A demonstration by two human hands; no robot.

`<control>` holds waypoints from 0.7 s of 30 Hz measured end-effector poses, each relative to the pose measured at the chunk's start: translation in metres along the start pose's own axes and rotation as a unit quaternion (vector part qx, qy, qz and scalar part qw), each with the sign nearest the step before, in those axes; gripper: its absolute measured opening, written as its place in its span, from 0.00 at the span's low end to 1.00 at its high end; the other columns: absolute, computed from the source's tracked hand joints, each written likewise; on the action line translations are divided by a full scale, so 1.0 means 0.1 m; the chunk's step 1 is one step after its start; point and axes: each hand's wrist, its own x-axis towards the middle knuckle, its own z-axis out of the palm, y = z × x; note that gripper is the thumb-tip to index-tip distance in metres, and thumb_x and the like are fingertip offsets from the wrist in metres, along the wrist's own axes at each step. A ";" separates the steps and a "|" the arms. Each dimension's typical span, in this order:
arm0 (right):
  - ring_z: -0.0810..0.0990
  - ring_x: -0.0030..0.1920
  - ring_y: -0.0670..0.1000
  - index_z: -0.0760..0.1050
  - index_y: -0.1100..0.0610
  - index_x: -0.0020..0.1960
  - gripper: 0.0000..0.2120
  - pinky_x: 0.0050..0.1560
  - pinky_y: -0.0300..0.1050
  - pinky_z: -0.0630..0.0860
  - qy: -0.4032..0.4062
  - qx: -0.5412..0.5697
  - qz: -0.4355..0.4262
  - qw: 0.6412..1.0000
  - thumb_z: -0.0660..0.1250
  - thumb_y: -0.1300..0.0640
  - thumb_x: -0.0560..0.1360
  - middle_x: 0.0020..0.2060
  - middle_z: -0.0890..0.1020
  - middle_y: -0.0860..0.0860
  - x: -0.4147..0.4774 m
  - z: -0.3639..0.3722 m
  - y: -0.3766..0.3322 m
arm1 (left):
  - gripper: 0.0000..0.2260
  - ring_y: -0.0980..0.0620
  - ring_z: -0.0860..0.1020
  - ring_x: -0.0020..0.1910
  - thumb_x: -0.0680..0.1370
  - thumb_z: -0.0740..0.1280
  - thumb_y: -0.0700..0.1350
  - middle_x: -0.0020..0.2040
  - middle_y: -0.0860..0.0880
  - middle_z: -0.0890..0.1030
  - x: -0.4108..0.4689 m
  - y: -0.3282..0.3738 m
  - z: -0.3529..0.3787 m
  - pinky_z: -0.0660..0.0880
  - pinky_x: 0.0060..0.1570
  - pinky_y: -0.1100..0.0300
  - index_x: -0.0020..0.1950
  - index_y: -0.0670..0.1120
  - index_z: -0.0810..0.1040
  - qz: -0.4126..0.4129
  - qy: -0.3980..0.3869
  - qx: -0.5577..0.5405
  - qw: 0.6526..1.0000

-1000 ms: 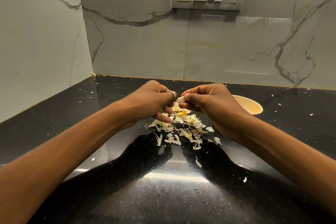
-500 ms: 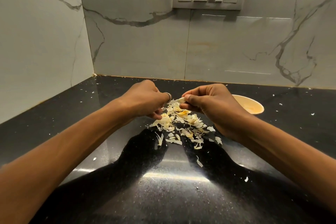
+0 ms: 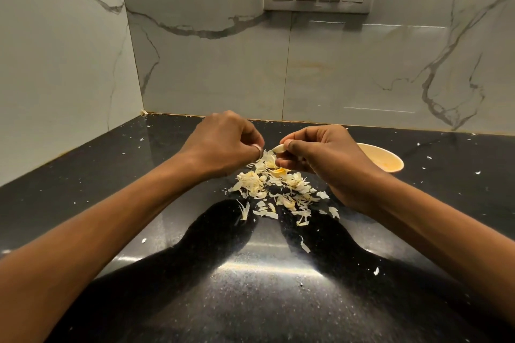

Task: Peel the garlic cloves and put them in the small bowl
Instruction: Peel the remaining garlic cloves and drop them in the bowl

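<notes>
Mid-frame, the right hand point(image 3: 320, 159) pinches a garlic clove point(image 3: 279, 148) over the peel pile point(image 3: 274, 189) so scraps land there; the left hand point(image 3: 223, 145) is curled, its hold unclear.

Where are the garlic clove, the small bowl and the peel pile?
garlic clove point(image 3: 279, 148): head view, exposed pale tip.
small bowl point(image 3: 386, 161): head view, inner wall.
peel pile point(image 3: 252, 181): head view, left clump.

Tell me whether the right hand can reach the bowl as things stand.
Probably yes: the bowl sits just beyond the right hand, with nothing visible between them. The hand pinches a clove.
</notes>
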 end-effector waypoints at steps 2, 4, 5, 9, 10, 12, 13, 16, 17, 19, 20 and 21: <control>0.87 0.49 0.58 0.81 0.65 0.50 0.05 0.49 0.45 0.84 -0.002 -0.005 -0.003 1.000 0.66 0.67 0.79 0.47 0.85 0.63 -0.01 0.00 -0.01 | 0.04 0.62 0.78 0.29 0.77 0.72 0.44 0.35 0.56 0.82 -0.01 0.03 0.01 0.79 0.37 0.61 0.49 0.47 0.86 0.040 0.010 -0.040 0.998; 0.86 0.49 0.59 0.81 0.65 0.50 0.05 0.50 0.46 0.84 -0.007 -0.012 -0.009 1.000 0.67 0.67 0.79 0.47 0.85 0.64 -0.01 0.00 0.00 | 0.05 0.59 0.79 0.31 0.77 0.72 0.45 0.36 0.54 0.83 -0.03 0.05 0.03 0.80 0.36 0.59 0.50 0.46 0.87 0.066 0.018 -0.042 0.997; 0.86 0.49 0.59 0.81 0.65 0.51 0.05 0.50 0.46 0.84 -0.010 -0.015 -0.011 1.000 0.67 0.67 0.79 0.47 0.85 0.64 -0.01 0.00 0.00 | 0.05 0.58 0.80 0.32 0.77 0.72 0.45 0.36 0.54 0.83 -0.03 0.06 0.05 0.80 0.37 0.58 0.50 0.46 0.87 0.073 0.022 -0.038 0.996; 0.86 0.46 0.55 0.81 0.65 0.52 0.05 0.49 0.43 0.84 -0.017 -0.023 -0.016 0.999 0.67 0.67 0.79 0.47 0.85 0.63 -0.01 0.01 0.01 | 0.06 0.59 0.79 0.32 0.77 0.72 0.46 0.35 0.56 0.82 -0.03 0.04 0.10 0.77 0.34 0.61 0.49 0.46 0.87 0.077 0.021 -0.028 0.996; 0.86 0.46 0.54 0.81 0.65 0.52 0.05 0.49 0.43 0.84 -0.018 -0.025 -0.020 0.999 0.67 0.67 0.79 0.47 0.85 0.63 -0.01 0.01 0.02 | 0.05 0.60 0.78 0.31 0.76 0.72 0.46 0.35 0.57 0.81 -0.03 0.04 0.12 0.75 0.33 0.65 0.48 0.46 0.86 0.074 0.019 -0.026 0.997; 0.86 0.45 0.53 0.81 0.65 0.53 0.06 0.50 0.43 0.84 -0.022 -0.027 -0.025 0.999 0.68 0.67 0.78 0.47 0.85 0.62 -0.01 0.00 0.03 | 0.04 0.62 0.77 0.30 0.76 0.72 0.45 0.34 0.58 0.80 -0.03 0.03 0.13 0.72 0.33 0.70 0.47 0.46 0.86 0.067 0.016 -0.026 0.997; 0.87 0.45 0.53 0.80 0.65 0.54 0.06 0.50 0.43 0.84 -0.024 -0.028 -0.026 0.999 0.68 0.68 0.77 0.47 0.85 0.62 0.00 0.00 0.03 | 0.04 0.62 0.77 0.29 0.76 0.72 0.44 0.34 0.58 0.80 -0.03 0.03 0.13 0.71 0.32 0.71 0.47 0.45 0.86 0.064 0.015 -0.028 0.997; 0.87 0.47 0.55 0.81 0.64 0.53 0.06 0.51 0.45 0.84 -0.020 -0.037 -0.028 0.999 0.69 0.67 0.77 0.46 0.86 0.61 0.00 0.00 0.03 | 0.05 0.63 0.78 0.30 0.77 0.72 0.46 0.33 0.57 0.80 -0.04 0.04 0.12 0.77 0.32 0.68 0.47 0.45 0.85 0.058 0.005 -0.054 0.997; 0.87 0.47 0.55 0.81 0.64 0.52 0.05 0.52 0.45 0.84 -0.018 -0.039 -0.030 0.999 0.69 0.67 0.77 0.45 0.86 0.61 0.01 -0.01 0.03 | 0.06 0.62 0.79 0.30 0.77 0.72 0.46 0.33 0.57 0.80 -0.03 0.04 0.11 0.79 0.33 0.65 0.47 0.45 0.85 0.056 0.003 -0.057 0.997; 0.86 0.46 0.55 0.81 0.64 0.52 0.04 0.51 0.46 0.84 -0.018 -0.041 -0.032 0.998 0.69 0.67 0.77 0.45 0.86 0.61 0.01 -0.01 0.05 | 0.05 0.58 0.80 0.31 0.77 0.72 0.46 0.34 0.55 0.81 -0.02 0.03 0.12 0.82 0.36 0.59 0.48 0.44 0.85 0.052 -0.003 -0.061 0.997; 0.86 0.44 0.55 0.81 0.64 0.52 0.05 0.51 0.46 0.84 -0.019 -0.040 -0.034 0.998 0.68 0.66 0.78 0.45 0.85 0.62 0.01 -0.01 0.06 | 0.05 0.57 0.81 0.31 0.78 0.72 0.45 0.35 0.54 0.82 -0.02 0.01 0.12 0.82 0.36 0.57 0.49 0.44 0.85 0.049 -0.007 -0.069 0.996; 0.85 0.43 0.55 0.80 0.65 0.53 0.05 0.50 0.47 0.84 -0.020 -0.037 -0.035 0.998 0.68 0.67 0.78 0.45 0.85 0.62 0.01 -0.02 0.06 | 0.05 0.55 0.82 0.31 0.78 0.72 0.44 0.35 0.52 0.82 -0.01 0.01 0.11 0.83 0.34 0.56 0.49 0.45 0.85 0.045 -0.013 -0.079 0.996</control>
